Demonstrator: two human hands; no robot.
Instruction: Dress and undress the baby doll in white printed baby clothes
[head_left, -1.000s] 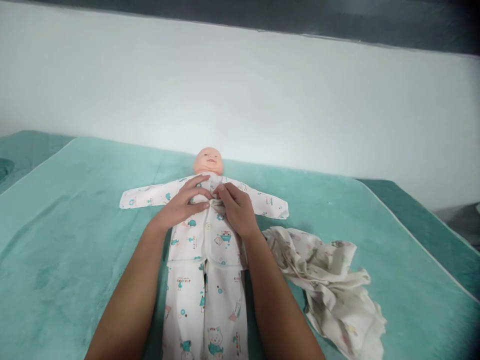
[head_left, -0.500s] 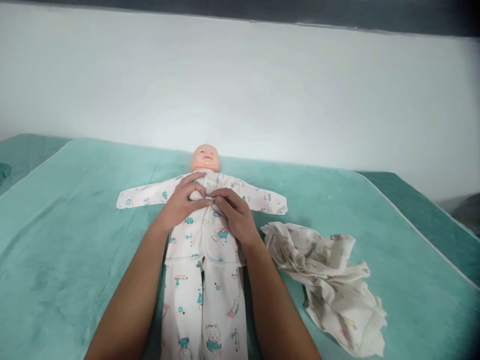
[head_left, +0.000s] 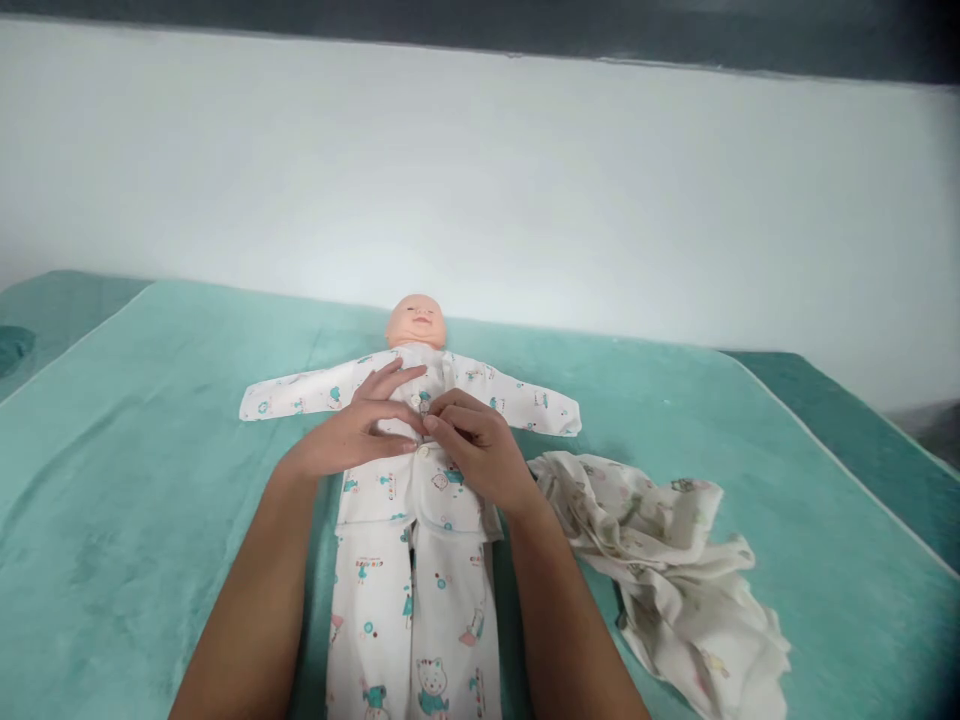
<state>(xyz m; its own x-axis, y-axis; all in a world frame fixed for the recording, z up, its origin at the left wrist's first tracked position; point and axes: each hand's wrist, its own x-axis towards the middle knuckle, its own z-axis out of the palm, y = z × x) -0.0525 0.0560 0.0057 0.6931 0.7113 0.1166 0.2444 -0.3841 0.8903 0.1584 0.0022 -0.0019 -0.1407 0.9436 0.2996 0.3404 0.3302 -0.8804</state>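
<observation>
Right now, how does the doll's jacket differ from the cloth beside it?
The jacket lies spread out on the doll, sleeves stretched sideways; the cloth is bunched in folds. The jacket looks crisp white with teal prints, the cloth creamier with fainter ones. Both hands are at the jacket, neither at the cloth. Both are pale, printed fabric.

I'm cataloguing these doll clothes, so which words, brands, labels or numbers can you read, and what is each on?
None reads with certainty.
Trousers, near the top on both legs: small lettering, too blurred.
Trousers, lower right in the picture: sideways print, perhaps lettering, illegible.
Jacket, lower left front: tiny sideways print, illegible.
Crumpled cloth: no lettering distinguishable.
</observation>
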